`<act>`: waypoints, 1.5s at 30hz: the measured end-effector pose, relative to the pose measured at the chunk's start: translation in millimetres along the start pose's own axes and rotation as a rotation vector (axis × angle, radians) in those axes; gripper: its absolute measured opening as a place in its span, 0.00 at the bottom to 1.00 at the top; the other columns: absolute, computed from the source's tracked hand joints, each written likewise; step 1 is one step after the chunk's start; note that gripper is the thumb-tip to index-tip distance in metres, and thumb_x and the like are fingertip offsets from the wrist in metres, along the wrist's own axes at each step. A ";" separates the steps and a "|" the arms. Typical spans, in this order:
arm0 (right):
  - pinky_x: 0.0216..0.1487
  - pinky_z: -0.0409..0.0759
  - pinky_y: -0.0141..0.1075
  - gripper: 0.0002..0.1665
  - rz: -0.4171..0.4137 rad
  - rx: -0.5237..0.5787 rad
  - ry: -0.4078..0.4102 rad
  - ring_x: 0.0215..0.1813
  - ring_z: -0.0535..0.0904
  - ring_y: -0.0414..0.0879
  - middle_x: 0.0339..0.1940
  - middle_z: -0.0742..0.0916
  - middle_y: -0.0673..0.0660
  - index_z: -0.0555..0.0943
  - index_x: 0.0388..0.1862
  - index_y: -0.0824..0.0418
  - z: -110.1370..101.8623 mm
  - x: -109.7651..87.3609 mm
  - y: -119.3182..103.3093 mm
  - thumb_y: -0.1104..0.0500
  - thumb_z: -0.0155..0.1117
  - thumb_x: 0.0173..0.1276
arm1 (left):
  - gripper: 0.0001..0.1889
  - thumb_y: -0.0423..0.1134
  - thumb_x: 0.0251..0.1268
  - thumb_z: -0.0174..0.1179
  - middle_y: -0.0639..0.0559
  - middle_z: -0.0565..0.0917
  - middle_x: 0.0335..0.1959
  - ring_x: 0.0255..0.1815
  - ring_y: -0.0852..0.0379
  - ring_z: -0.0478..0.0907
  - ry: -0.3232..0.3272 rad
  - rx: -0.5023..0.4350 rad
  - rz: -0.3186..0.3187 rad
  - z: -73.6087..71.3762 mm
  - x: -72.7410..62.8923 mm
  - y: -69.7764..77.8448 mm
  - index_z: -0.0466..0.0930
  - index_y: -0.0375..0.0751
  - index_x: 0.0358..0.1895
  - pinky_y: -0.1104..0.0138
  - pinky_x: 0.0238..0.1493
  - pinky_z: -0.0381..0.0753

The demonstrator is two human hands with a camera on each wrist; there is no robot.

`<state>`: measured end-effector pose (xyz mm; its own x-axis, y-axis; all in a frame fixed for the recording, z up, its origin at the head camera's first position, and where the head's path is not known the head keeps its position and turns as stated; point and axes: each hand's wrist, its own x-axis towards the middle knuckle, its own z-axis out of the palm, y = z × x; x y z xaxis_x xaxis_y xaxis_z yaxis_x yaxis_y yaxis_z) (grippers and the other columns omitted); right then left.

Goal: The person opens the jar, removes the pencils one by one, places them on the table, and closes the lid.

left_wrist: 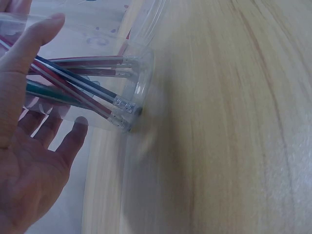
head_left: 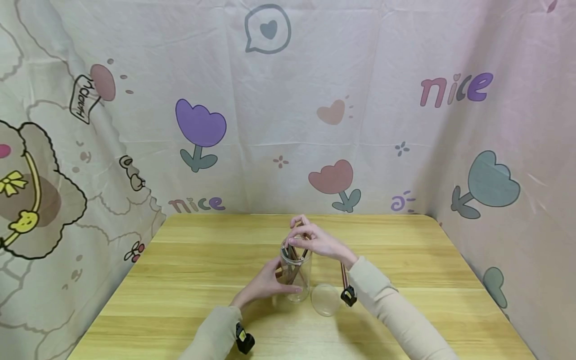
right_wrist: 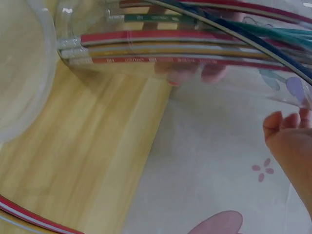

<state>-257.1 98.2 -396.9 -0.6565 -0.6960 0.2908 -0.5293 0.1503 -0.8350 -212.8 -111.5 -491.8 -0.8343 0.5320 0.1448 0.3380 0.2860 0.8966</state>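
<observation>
A clear plastic jar [head_left: 297,289] stands on the table with several pencils [head_left: 293,270] leaning inside it. In the left wrist view the pencils [left_wrist: 80,80] are red, dark blue and green, eraser ends at the jar's bottom. My left hand [head_left: 265,282] grips the jar's side, thumb across the front and fingers behind. Over the jar's mouth, my right hand [head_left: 317,241] curls its fingers round pencil tops; the hand partly hides them. In the right wrist view this hand [right_wrist: 292,146] shows at the right edge, beside the jar's mouth end.
A round clear lid [head_left: 326,300] lies on the table just right of the jar. More pencils [head_left: 344,275] lie under the right wrist, red and yellow in the right wrist view. The wooden table [head_left: 202,265] meets a patterned cloth [head_left: 270,185] at its back and sides.
</observation>
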 end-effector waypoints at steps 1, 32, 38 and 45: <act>0.63 0.68 0.40 0.09 -0.007 0.005 0.025 0.63 0.62 0.49 0.58 0.71 0.60 0.86 0.43 0.64 0.9 -0.5 0.2 0.61 0.61 0.74 | 0.46 0.42 0.52 0.78 0.41 0.72 0.73 0.71 0.36 0.70 0.001 0.001 -0.001 0.0 0.0 0.0 0.63 0.44 0.75 0.39 0.72 0.73; 0.23 0.77 0.20 0.11 -0.188 0.338 0.554 0.21 0.74 0.32 0.19 0.83 0.41 0.80 0.41 0.45 1.8 -7.8 -21.0 0.51 0.50 0.81 | 0.43 0.42 0.48 0.79 0.44 0.75 0.71 0.72 0.38 0.71 0.012 0.012 0.004 1.2 0.0 0.5 0.69 0.45 0.70 0.38 0.72 0.71; 0.20 0.70 0.19 0.14 -0.214 0.296 0.594 0.18 0.68 0.30 0.22 0.83 0.41 0.84 0.51 0.52 -0.4 -10.4 -26.8 0.51 0.52 0.80 | 0.44 0.42 0.48 0.79 0.45 0.75 0.71 0.72 0.38 0.71 0.019 0.007 -0.011 1.0 0.1 0.9 0.68 0.46 0.71 0.38 0.73 0.70; 0.23 0.69 0.19 0.19 -0.234 0.333 0.533 0.22 0.64 0.37 0.29 0.82 0.42 0.76 0.65 0.65 -5.9 -14.0 -31.0 0.63 0.48 0.81 | 0.44 0.42 0.49 0.79 0.45 0.74 0.72 0.73 0.39 0.70 0.015 0.010 0.000 0.9 0.3 0.6 0.68 0.46 0.72 0.38 0.73 0.69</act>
<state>-234.7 107.4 -372.3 -0.7656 -0.2286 0.6013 -0.5521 -0.2463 -0.7966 -212.5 -110.5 -491.6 -0.8405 0.5204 0.1511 0.3423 0.2937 0.8925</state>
